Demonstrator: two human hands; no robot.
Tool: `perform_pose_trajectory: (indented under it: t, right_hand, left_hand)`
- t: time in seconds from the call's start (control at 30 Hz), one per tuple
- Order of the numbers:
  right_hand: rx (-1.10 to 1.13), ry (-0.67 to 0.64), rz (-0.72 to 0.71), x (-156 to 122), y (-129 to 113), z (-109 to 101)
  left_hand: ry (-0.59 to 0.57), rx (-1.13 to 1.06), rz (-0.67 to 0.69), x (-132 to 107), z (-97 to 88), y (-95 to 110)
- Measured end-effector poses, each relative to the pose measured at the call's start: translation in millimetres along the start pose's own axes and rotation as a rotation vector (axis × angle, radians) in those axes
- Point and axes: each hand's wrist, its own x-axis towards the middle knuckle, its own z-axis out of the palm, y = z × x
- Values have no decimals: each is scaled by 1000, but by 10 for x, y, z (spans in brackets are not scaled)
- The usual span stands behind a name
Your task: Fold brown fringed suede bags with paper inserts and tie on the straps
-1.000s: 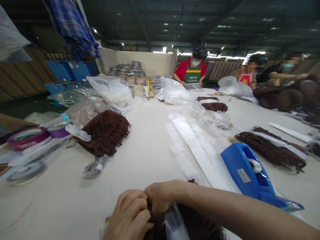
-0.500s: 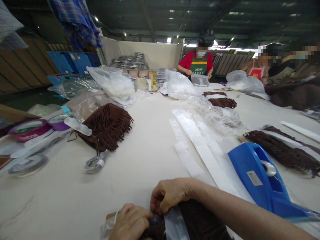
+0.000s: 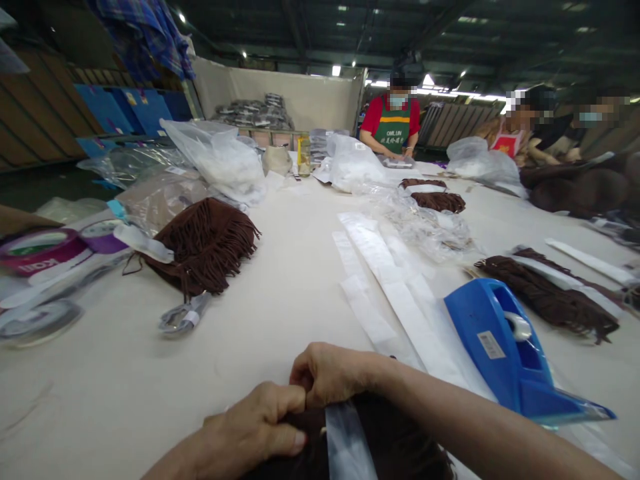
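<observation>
A dark brown fringed bag (image 3: 400, 433) lies at the bottom edge of the view, partly under my hands. A translucent white plastic strip (image 3: 347, 440) runs across it. My left hand (image 3: 255, 417) is closed on the bag's left part, thumb pressed on top and fingers over the far edge. Touching it, my right hand (image 3: 330, 373) curls down at the bag's far edge, fingers closed; its fingertips are hidden. The right forearm crosses over the bag.
White strips (image 3: 380, 267) and a blue tape dispenser (image 3: 500, 347) lie on the right. Another brown fringed bag (image 3: 205, 247), tape rolls (image 3: 45, 250) and a grey coiled strap (image 3: 183, 317) are at left. Plastic bags (image 3: 220, 160) and co-workers (image 3: 395, 127) are beyond.
My left hand has shifted up and over the bag's edge, its thumb now on top. My right hand has moved slightly left and away from me. The view has turned a little right.
</observation>
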Motion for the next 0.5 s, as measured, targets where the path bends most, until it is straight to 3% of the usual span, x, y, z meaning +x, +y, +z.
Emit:
perform_pose_trajectory:
  t: [0.07, 0.1, 0.2, 0.3, 0.43, 0.5]
  right_hand:
    - [20, 43, -9, 17, 39, -27]
    - [34, 76, -7, 35, 58, -50]
    - [53, 214, -8, 102, 101, -157]
    - [14, 407, -1, 106, 101, -271]
    - [-61, 752, -31, -143, 96, -220]
    - [-142, 929, -89, -318, 144, -55]
  left_hand:
    - [-80, -72, -38, 75, -85, 78]
    - [-35, 6, -54, 125, -124, 95]
    - [255, 390, -97, 286, -236, 124]
    - [429, 539, -100, 376, -324, 205]
    - [657, 665, 60, 336, -243, 304]
    - [681, 747, 203, 321, -102, 260]
